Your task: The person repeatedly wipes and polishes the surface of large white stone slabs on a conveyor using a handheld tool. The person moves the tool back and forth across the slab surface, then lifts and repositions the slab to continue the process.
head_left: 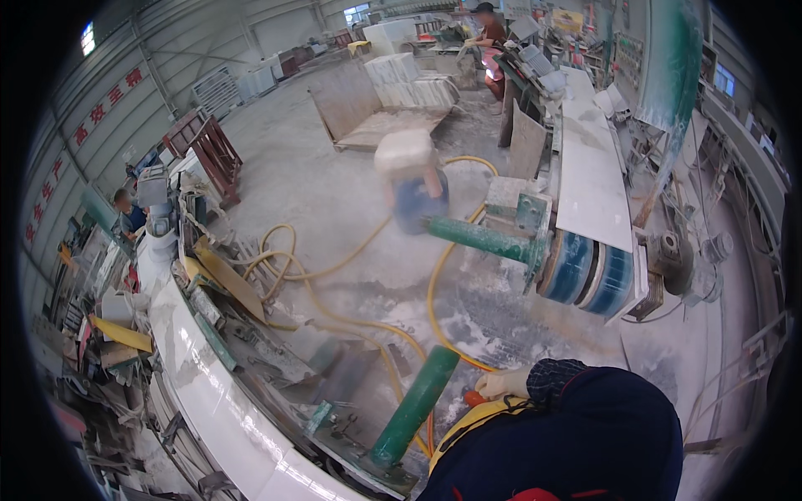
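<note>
My right hand (501, 384), in a pale glove under a dark patterned cuff, is low in the view at the right of centre. Its fingers are curled, and what lies inside them is hidden. A small orange-red piece (474, 398) shows at the fingertips. The yellow hose (436, 292) runs along the floor and reaches the glove's upper edge; whether the fingers hold it I cannot tell. Beneath the hand hangs a yellow apron (472, 426). Just left of it a green cylinder (415, 407) slants up from a machine base. My left hand is out of view.
A white-topped conveyor (196, 367) curves along the left; another (593, 167) with blue rollers (585, 271) stands right. A green post (480, 238) juts across the floor. Hose loops (284, 250) lie on dusty ground. A blurred beige-and-blue shape (409, 159) stands mid-floor. Two people work farther off.
</note>
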Tool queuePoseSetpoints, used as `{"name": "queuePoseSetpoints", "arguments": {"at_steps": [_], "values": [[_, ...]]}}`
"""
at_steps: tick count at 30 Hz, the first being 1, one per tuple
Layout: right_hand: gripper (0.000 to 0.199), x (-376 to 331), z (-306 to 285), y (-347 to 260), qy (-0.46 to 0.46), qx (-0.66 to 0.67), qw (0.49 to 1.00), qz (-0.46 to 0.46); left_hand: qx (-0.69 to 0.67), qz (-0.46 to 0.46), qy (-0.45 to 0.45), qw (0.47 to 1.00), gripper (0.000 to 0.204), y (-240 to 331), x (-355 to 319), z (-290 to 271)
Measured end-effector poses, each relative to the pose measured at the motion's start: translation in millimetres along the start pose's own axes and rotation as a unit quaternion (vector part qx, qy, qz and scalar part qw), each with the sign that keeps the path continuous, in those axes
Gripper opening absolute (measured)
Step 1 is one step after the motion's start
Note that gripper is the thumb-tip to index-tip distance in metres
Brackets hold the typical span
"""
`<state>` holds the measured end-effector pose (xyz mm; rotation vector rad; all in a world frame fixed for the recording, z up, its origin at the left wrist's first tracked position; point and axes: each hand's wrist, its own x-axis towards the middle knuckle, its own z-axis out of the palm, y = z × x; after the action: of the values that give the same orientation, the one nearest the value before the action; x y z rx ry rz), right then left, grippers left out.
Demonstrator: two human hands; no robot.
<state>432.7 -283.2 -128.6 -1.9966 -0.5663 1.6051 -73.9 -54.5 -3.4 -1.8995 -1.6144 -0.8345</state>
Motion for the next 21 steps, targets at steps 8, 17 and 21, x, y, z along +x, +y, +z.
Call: {"name": "queuePoseSetpoints", "arguments": {"at_steps": [8, 17, 21], "values": [[0.042, 25, -2, 19, -0.007, 0.014, 1.000, -0.014, -0.020, -0.020, -0.013, 1.000, 0.037, 14, 6, -17], [0.042, 10, 0, 4, 0.008, 0.037, 0.999, -0.005, -0.049, -0.050, -0.028, 0.997, 0.039, 19, 3, -22], [0.043, 1, -2, -5, 0.008, -0.005, 1.000, -0.007, -0.056, -0.071, -0.035, 0.995, 0.039, 29, 9, -41]]}}
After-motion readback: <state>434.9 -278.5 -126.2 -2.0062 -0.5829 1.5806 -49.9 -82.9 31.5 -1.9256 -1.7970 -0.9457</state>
